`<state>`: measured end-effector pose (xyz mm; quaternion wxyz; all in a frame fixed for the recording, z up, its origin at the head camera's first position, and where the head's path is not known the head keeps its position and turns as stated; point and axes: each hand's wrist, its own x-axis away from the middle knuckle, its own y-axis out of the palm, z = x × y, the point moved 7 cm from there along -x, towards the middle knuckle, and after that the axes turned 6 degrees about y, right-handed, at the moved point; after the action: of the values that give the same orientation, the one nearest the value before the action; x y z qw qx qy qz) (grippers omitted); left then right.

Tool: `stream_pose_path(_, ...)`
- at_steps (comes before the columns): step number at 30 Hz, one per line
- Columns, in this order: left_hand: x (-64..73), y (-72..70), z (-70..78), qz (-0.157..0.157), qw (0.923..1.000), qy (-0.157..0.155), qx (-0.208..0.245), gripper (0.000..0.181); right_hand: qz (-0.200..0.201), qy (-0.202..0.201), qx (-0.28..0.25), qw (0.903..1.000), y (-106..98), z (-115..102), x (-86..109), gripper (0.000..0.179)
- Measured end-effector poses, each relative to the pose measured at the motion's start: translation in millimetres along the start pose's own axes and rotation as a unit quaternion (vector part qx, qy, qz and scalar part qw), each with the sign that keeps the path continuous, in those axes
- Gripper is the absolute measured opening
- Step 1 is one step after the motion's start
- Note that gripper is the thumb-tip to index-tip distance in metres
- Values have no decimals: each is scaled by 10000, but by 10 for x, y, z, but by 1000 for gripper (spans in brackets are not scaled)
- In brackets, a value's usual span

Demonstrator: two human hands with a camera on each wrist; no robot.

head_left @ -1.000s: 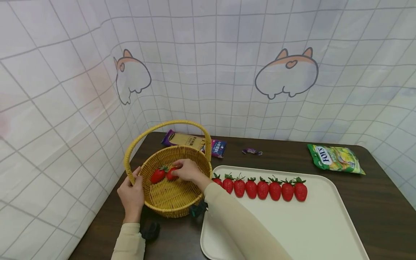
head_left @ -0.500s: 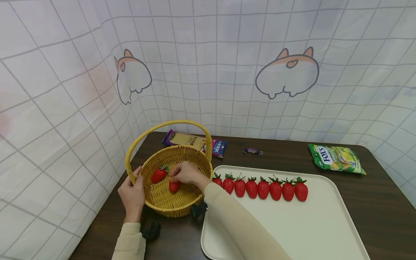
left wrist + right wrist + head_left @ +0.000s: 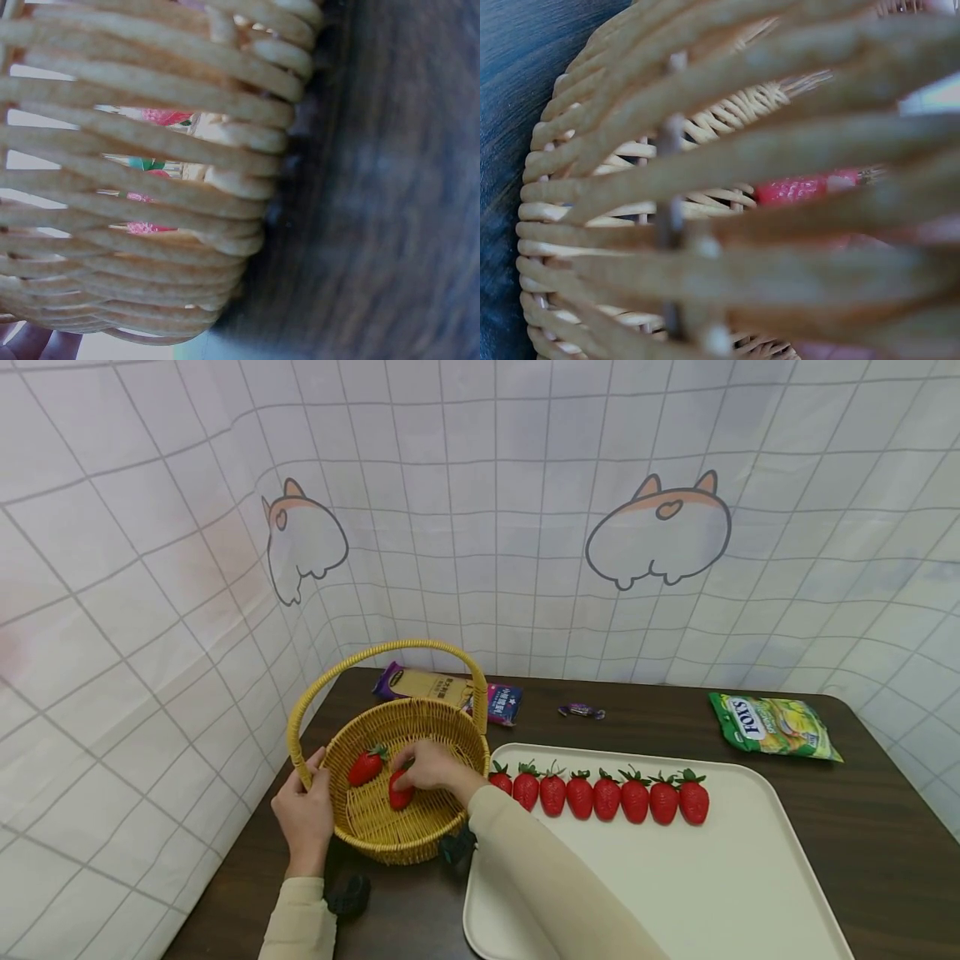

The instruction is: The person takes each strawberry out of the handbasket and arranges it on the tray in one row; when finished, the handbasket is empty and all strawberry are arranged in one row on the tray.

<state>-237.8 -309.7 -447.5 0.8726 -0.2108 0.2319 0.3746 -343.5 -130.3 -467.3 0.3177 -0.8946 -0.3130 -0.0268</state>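
A yellow wicker basket [image 3: 401,845] with an arched handle stands at the left of the table. My left hand [image 3: 303,817] grips its left rim, at the foot of the handle. Inside the basket, my right hand [image 3: 431,767] pinches a red strawberry [image 3: 400,797], whose leafy top is largely hidden by the fingers. Left of it, another strawberry [image 3: 364,768] lies on the basket floor, leaves toward the back. In the right wrist view, red strawberry skin [image 3: 791,189] shows through the weave. The basket wall [image 3: 150,180] fills much of the left wrist view.
A cream tray [image 3: 667,893] to the right carries a row of several strawberries [image 3: 579,797] along its far side. Behind the basket lies a purple and tan packet [image 3: 431,685]. A small wrapped candy [image 3: 581,711] and a green Fox's bag [image 3: 776,727] lie farther right.
The strawberry at my right hand has shifted toward the near side of the basket, away from its neighbour. My right fingers now sit lower around it. My left hand keeps its place.
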Motion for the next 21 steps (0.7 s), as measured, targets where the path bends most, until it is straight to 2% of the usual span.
stream_pose_path(8,-7,11,7,-5,10000,40,69,27,-394,-253,84,9989,60,-58,32,28)
stream_pose_path(16,2,5,-5,5,10000,31,40,28,-991,-160,-507,9937,151,-66,73,27)
stream_pose_path(21,6,8,-21,14,10000,32,7,28,-1187,-294,-323,9920,200,-63,69,24)
